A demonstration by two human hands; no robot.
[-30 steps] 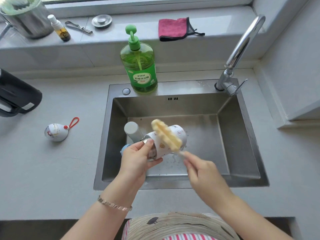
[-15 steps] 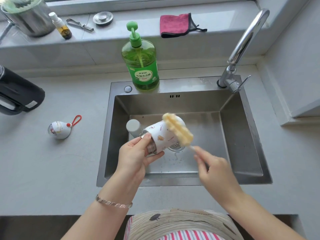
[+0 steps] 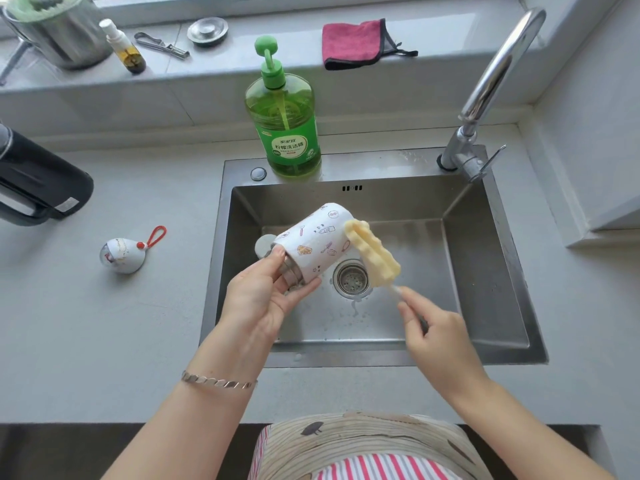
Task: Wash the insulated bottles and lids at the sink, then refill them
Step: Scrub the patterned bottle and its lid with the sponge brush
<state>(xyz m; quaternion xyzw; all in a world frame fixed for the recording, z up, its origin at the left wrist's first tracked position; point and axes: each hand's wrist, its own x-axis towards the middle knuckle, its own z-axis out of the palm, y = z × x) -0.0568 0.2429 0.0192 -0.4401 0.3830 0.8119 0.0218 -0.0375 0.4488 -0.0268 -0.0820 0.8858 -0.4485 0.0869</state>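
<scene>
My left hand grips a white patterned insulated bottle by its steel neck and holds it tilted over the sink, its base pointing away and up. In my right hand is the thin handle of a yellow sponge bottle brush, pinched in the fingers. The sponge head lies against the bottle's right side. A second grey bottle stands in the sink, mostly hidden behind my left hand. A white rounded lid with a red loop rests on the counter at the left.
Green dish soap bottle stands on the sink's back rim. The tap arches over the right rear corner. A black kettle sits at far left. On the sill are a pink cloth, a steel pot, a small bottle and a strainer plug.
The bottle has swung up and away, so its base now points further from me. The sponge head slid from across the bottle's front to its right side, clear of the drain.
</scene>
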